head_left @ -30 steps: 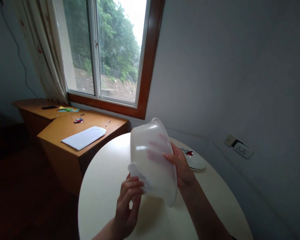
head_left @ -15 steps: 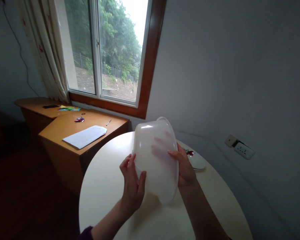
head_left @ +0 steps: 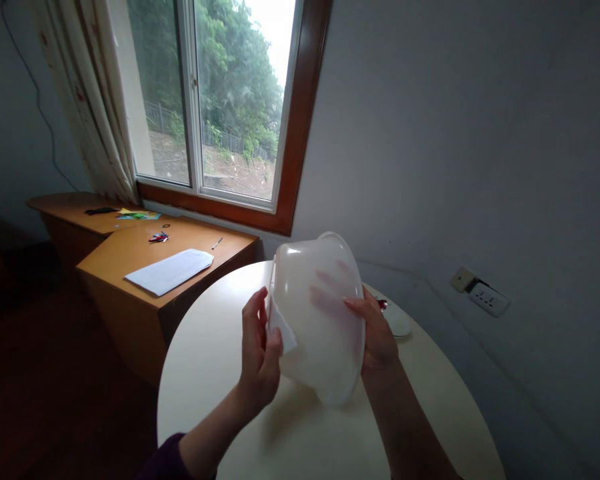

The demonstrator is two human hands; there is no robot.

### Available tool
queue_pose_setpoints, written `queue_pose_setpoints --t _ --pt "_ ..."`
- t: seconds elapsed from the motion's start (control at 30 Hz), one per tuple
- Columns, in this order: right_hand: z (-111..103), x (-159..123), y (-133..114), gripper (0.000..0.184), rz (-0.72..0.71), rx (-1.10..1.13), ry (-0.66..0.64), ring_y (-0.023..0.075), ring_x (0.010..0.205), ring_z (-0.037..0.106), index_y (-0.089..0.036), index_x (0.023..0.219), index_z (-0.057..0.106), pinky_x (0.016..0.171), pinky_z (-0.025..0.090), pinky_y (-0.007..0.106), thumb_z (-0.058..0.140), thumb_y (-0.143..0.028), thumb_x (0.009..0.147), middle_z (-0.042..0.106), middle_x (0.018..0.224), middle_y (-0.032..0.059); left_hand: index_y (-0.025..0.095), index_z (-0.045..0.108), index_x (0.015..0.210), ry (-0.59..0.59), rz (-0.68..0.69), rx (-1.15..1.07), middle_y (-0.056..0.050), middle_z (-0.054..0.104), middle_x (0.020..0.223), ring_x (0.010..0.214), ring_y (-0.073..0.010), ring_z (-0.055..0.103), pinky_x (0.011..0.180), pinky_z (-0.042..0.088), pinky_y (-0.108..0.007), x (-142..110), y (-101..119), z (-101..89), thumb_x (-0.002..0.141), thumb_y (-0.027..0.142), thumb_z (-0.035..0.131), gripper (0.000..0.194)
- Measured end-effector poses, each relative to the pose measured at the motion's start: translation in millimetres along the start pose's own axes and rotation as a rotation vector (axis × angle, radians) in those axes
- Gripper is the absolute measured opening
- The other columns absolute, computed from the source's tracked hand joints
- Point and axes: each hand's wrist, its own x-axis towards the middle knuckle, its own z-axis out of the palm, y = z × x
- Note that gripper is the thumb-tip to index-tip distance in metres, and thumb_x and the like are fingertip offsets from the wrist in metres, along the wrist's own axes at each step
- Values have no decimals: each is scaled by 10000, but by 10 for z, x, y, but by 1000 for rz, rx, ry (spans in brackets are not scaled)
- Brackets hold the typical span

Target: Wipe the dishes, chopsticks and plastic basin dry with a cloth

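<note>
A translucent white plastic basin [head_left: 315, 320] is tilted on its side above the round table, its base toward the left. My right hand [head_left: 377, 330] grips its rim, thumb outside; the other fingers show faintly through the wall from inside. By the base, my left hand [head_left: 260, 347] pinches a thin white piece of paper or tissue [head_left: 284, 328] between thumb and fingers. One pointed corner of it lies over the basin's side. Whether the piece is stuck to the base or loose, I cannot tell.
Behind my right hand, a white plate-like lid [head_left: 399, 325] with a small red item lies on the round white table [head_left: 200, 373]. A wooden desk [head_left: 110, 267] at left bears a white envelope [head_left: 173, 271], a pen and small items. Wall sockets [head_left: 489, 298] are at right.
My left hand has shifted slightly, and a corner of the white piece now shows by its thumb. The basin has moved a little right and turned slightly in my right hand.
</note>
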Motion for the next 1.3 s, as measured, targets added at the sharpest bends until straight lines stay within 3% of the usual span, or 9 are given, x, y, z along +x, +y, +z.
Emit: queue_pose_setpoints --t 0.13,0.37,0.47,0.6,0.77,0.93,1.07,1.3 --pt "16 19 11 473 -5 -26 -16 270 968 649 -235 1109 585 840 527 425 655 -190 643 665 1132 48 239 462 1115 161 -85 -120 -74 493 1172 1153 -193 482 981 404 -374 -12 -32 -23 802 240 588 337" --pt "18 44 48 473 -10 -8 12 262 956 652 -224 1084 593 854 520 410 676 -175 621 686 1084 42 204 490 862 85 -361 103 11 519 802 737 -132 509 635 439 -241 -43 -3 -98 666 306 721 319" --pt "40 42 56 505 -1 -4 6 266 961 649 -223 1112 580 850 521 418 681 -180 619 682 1093 47 200 479 805 129 -375 95 23 486 737 654 -117 474 548 402 -220 -19 36 -53 703 364 681 280" --pt "63 44 56 474 -9 -27 4 273 958 649 -213 1087 598 836 528 416 676 -191 620 674 1109 55 193 475 781 157 -306 60 14 469 697 621 -117 454 530 391 -225 13 81 9 842 394 503 211" --pt "48 45 59 417 -34 -41 15 265 955 650 -218 1050 611 841 527 415 663 -189 637 671 1116 47 196 494 832 140 -169 216 5 480 747 657 -120 461 584 414 -235 -33 81 -19 821 300 550 119" --pt "73 45 89 417 -65 -49 30 262 977 639 -224 1053 609 849 523 418 652 -183 640 670 1114 45 206 488 877 80 -92 322 -6 479 800 707 -138 481 610 433 -257 -242 -42 -125 802 244 574 121" --pt "143 34 147 481 -105 -18 100 256 961 644 -229 1090 586 847 524 417 662 -161 620 692 1054 38 205 467 1018 99 -79 403 -59 483 968 915 -193 496 803 453 -362 -415 -158 -139 814 236 558 225" --pt "286 -57 272 434 -148 -14 122 245 978 639 -248 1074 582 850 522 413 654 -161 655 674 1090 32 236 228 1398 104 -143 249 -132 248 1412 1334 -229 227 1090 207 -478 -373 -122 71 906 250 400 522"
